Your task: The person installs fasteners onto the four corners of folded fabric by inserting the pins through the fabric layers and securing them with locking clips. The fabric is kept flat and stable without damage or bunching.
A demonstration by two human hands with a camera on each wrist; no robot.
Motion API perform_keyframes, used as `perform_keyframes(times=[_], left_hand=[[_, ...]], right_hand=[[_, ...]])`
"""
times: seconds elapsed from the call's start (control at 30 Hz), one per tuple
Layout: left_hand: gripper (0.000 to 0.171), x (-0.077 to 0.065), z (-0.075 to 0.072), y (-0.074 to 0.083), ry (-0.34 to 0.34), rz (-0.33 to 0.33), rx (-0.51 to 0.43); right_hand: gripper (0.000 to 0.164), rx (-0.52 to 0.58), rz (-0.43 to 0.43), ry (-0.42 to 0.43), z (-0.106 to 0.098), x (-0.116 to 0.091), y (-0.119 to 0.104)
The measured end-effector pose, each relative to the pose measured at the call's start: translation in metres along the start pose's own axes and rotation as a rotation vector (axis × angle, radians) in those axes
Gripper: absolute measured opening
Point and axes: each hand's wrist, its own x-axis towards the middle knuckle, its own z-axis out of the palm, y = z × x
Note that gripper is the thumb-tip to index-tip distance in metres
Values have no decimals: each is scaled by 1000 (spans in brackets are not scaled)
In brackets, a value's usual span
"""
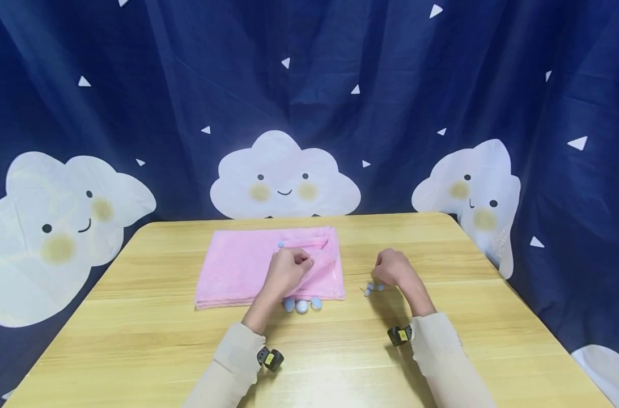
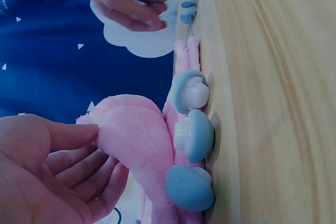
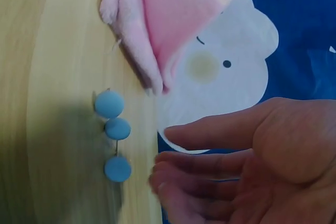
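Okay so a flap of the folded pink plush cloth is pinched up between thumb and fingers of the left hand, with the rest laid flat on the wood-grain table. Three blue-and-white mushroom-shaped clips are lined up by its near edge, and nothing's held by the right hand, thumb and loosely bent fingers parted, near three blue round-headed pins scattered right of the cloth.

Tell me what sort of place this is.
Probably a staged tabletop work area, perhaps for recording: a dark blue curtain printed with smiling clouds hangs behind a wood-grain table, with small black wrist-worn devices in view.
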Motion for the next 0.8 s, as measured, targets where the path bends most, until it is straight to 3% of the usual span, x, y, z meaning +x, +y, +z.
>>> perform_keyframes(times=[0.27, 0.43, 0.8], left_hand=[[4, 1, -1, -2, 4, 0, -4], [3, 1, -2, -2, 4, -9, -2], [3, 3, -4, -2, 3, -34, -15]], right_hand=[[4, -27, 78, -122, 2, -3, 3], [17, -14, 116, -179, 6, -2, 5], [21, -25, 120, -125, 10, -1, 7]])
